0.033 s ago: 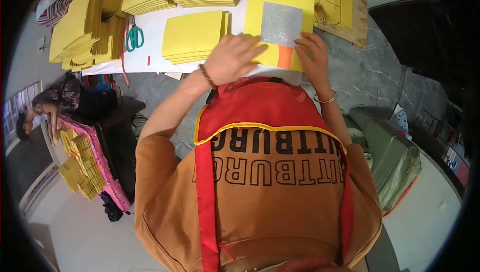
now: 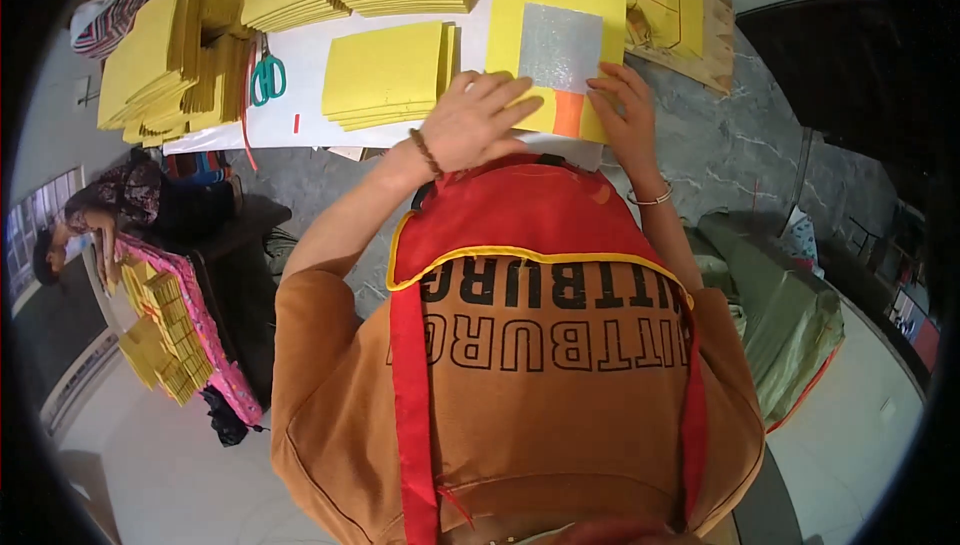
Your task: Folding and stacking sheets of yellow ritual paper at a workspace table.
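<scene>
On the yellow sheet (image 2: 505, 40), resting with spread, ungripping left hand (image 2: 480, 123) and loosely curved, unclosed right hand (image 2: 628, 113). Between the fingertips, framing an orange strip (image 2: 568, 116).

The person is wearing an orange-brown sweatshirt (image 2: 560, 425), its sleeves (image 2: 314, 320) ending around the elbows. Across the chest two rows of capital letters are running upside down in this view: one row in solid black (image 2: 560, 285), the other in black outline (image 2: 550, 343). A red apron (image 2: 540, 210) is covering part of the front, yellow trim (image 2: 520, 251) edging its border, while two red straps (image 2: 412, 415) are running along the torso. A brown, beaded-looking bracelet (image 2: 427, 155) is circling the left wrist, and a pale bangle (image 2: 655, 197) is ringing the right. Both hands (image 2: 475, 125) are showing bare.
</scene>
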Demonstrator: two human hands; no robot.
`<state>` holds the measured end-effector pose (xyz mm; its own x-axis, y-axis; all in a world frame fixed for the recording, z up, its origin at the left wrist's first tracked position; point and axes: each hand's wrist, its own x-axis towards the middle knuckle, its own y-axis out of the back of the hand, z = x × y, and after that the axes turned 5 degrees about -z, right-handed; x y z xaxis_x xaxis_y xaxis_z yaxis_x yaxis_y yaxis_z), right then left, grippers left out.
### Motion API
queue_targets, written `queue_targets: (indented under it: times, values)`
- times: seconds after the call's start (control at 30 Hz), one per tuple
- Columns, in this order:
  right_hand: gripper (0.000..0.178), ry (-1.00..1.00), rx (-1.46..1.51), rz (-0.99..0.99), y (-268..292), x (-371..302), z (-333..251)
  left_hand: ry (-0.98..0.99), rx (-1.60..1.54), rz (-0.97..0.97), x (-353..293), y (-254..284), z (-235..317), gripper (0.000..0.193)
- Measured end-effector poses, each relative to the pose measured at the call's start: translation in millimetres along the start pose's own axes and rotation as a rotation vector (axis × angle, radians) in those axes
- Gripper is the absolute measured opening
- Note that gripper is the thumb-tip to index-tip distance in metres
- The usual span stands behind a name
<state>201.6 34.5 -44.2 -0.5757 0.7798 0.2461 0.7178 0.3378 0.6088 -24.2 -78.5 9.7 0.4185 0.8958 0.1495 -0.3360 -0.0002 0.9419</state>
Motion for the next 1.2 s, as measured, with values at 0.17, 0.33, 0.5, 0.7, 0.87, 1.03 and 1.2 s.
queue_targets:
  times: [0.17,0.33,0.5,0.7,0.87,1.03,1.2]
  values:
    - [0.013,-0.090,0.136,0.007,0,-3,3,-0.045,-0.003,0.021,17,-9,-2,0.032]
    - [0.024,-0.200,0.429,-0.041,2,-3,13,-0.072,-0.253,0.090,26,-13,-10,0.015]
    - [0.029,-0.243,0.451,-0.056,6,2,8,0.067,-0.418,0.059,30,-12,-16,0.014]
    - [0.031,-0.275,0.477,-0.054,5,4,7,0.228,-0.608,-0.006,34,-5,-14,0.013]
    - [0.030,-0.291,0.479,-0.055,5,5,5,0.369,-0.742,-0.059,37,-5,-13,0.013]
    - [0.037,-0.296,0.565,-0.020,4,4,12,0.453,-0.856,-0.097,40,-6,-18,0.013]
    - [0.044,-0.234,0.565,-0.039,7,3,15,0.496,-0.898,-0.135,42,-4,-22,0.014]
